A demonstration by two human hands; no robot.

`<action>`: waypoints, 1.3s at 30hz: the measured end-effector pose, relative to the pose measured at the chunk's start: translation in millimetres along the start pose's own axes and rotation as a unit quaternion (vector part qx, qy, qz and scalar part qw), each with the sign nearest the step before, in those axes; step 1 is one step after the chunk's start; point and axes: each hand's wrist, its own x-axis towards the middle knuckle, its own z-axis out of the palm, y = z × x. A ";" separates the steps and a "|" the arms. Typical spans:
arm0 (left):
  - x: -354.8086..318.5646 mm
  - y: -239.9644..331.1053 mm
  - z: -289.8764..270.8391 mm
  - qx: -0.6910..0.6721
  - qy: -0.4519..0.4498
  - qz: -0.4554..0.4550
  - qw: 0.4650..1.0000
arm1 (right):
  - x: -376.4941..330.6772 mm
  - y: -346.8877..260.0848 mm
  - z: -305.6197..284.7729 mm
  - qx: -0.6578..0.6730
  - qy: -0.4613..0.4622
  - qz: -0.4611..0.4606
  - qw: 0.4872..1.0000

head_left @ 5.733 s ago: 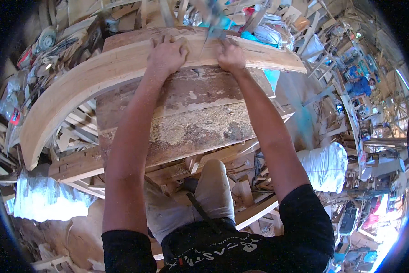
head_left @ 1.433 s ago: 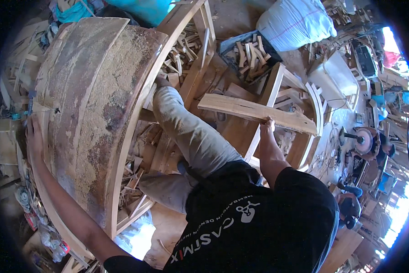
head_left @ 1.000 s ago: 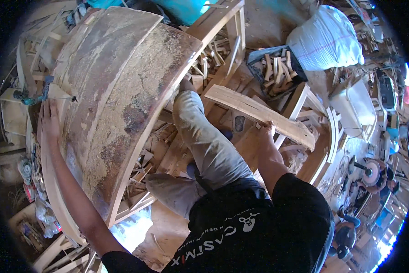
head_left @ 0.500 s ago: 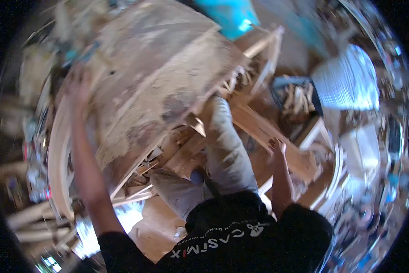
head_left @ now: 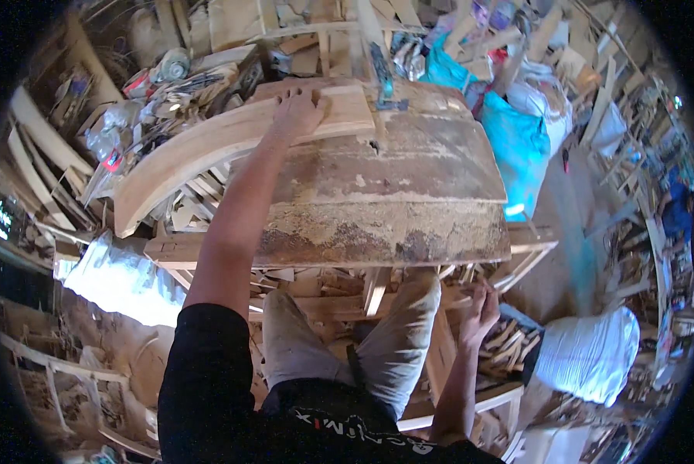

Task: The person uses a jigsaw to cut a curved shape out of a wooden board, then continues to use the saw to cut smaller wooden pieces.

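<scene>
A thick curved piece of wood [head_left: 200, 147] lies across the far left of a worn wooden workbench top [head_left: 386, 174], its curved end hanging past the bench's left side. My left hand [head_left: 299, 114] is on this piece near its straight end, fingers bent over the far edge, gripping it. Just right of that end rests a hand tool with a turquoise part [head_left: 387, 89]; its kind is unclear. Beyond the bench's near right corner, my right hand [head_left: 481, 313] hangs in the air by the wooden frame, fingers loosely bent and apart, with nothing visible in them.
Wood offcuts [head_left: 509, 348] fill a dark container at the lower right, beside a white sack [head_left: 590, 356]. A turquoise sack [head_left: 513, 147] stands against the bench's right side. Scrap wood and plastic bottles [head_left: 107, 147] are heaped at the left. Bench rails [head_left: 339, 308] cross near my legs.
My view has swung round, so the bench now lies straight ahead. The left hand stays on the curved wood. My right arm still hangs by the bench frame.
</scene>
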 end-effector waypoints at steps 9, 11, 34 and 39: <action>-5.7 -29.9 -19.9 -0.041 0.029 0.002 0.999 | -14.9 -31.5 10.8 0.101 -0.040 0.032 0.994; -18.5 -32.7 -22.0 -0.022 0.020 -0.013 0.999 | -16.4 -39.1 12.7 0.118 -0.037 0.037 0.992; -123.5 18.4 -40.3 -0.010 0.037 -0.003 0.999 | 68.4 -144.1 115.3 -0.031 -0.137 -0.283 0.949; -162.3 30.7 -41.8 0.003 0.053 0.044 0.998 | 67.4 -150.8 137.2 -0.080 -0.231 -0.295 0.924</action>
